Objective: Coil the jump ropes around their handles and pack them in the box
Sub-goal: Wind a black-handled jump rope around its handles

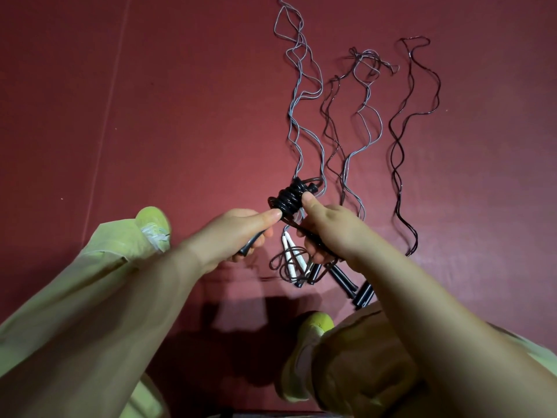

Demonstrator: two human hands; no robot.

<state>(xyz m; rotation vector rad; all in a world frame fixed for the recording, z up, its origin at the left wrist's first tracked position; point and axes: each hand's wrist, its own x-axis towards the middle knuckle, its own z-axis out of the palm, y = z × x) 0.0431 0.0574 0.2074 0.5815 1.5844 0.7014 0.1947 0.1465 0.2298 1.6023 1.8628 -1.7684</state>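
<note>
1. A person crouches over a dark red floor (150,116), both bare hands raised above it and working a black jump rope (290,197).
2. The left hand (238,233) grips the black handles (251,244), its fingers (265,218) curled round them and the thumb laid along the shaft up to the wound cord.
3. The black rope sits in tight coils around the upper part of the handles, held in the air between the two hands.
4. The right hand (328,227) pinches a loose strand of the same cord; its thumb presses against the side of the coil, and the other fingers are curled underneath.
5. Beneath the hands, on the floor, lie a pair of white handles (291,257) and several more black handles (346,280), close together and partly hidden by the right wrist.
6. Their cords stretch away across the floor in wavy lines: grey ropes (297,86) nearest the middle and a dark rope (401,146) well off to the right.
7. Yellow-green shoes (152,221) and pale trousers (75,291) frame the scene on both sides.
</note>
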